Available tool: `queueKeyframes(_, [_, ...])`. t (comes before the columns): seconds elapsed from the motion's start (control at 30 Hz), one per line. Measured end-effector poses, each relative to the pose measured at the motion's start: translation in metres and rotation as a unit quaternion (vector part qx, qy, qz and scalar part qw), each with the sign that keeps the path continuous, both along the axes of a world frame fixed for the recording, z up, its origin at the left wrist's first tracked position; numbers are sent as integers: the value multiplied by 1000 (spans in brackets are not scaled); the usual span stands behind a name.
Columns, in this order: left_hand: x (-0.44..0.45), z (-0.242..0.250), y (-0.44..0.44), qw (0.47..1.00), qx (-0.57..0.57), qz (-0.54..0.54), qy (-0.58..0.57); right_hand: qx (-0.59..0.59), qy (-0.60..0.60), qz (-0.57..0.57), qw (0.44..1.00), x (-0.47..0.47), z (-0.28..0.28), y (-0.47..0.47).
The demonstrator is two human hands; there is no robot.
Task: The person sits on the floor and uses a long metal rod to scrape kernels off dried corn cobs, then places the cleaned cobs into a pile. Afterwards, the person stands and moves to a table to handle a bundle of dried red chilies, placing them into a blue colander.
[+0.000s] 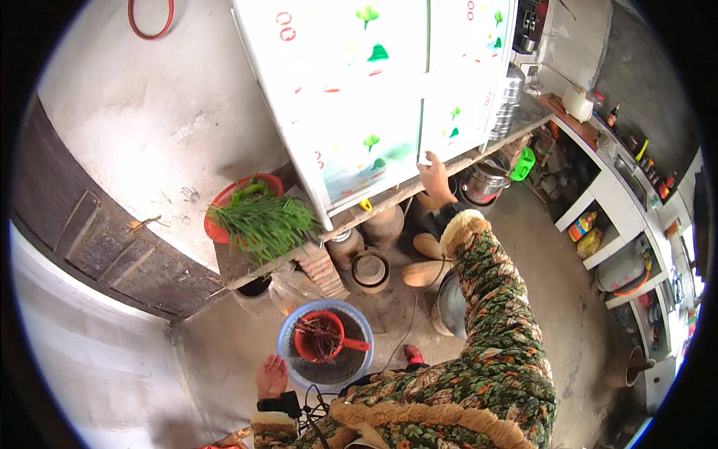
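Observation:
My right hand [436, 178] reaches up to the lower edge of a white cabinet [364, 129] with printed green flowers, its fingers at the gap between two sliding doors. Whether the fingers grip the door edge I cannot tell. My left hand [272, 377] hangs low with its palm up and fingers apart, holding nothing, beside a blue plastic basin [289, 367]. In that basin sits a red plastic dipper [354, 343] holding dark reddish stalks. A red basin [216, 224] heaped with long green leafy vegetables [269, 221] stands on the ledge left of the cabinet.
Clay jars [370, 270], large elongated gourds [424, 273] and a metal pot [482, 182] sit under the ledge [387, 196]. A large metal basin [451, 303] lies near my right sleeve. A tiled counter [620, 193] with a gas cylinder [620, 275] below curves along the right.

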State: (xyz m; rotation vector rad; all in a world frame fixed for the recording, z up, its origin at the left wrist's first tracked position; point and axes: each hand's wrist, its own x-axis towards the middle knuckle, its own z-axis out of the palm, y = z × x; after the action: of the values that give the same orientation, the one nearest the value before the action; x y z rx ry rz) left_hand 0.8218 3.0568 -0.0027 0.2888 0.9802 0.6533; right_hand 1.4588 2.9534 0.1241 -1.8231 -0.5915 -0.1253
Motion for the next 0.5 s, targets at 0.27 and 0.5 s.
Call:
queueKeyframes(0.27, [40, 21, -50, 996, 10, 92, 1, 91, -61, -68, 992, 96, 47, 24])
queueKeyframes(0.5, [76, 43, -44, 995, 29, 97, 6, 128, -7, -32, 991, 98, 56, 16])
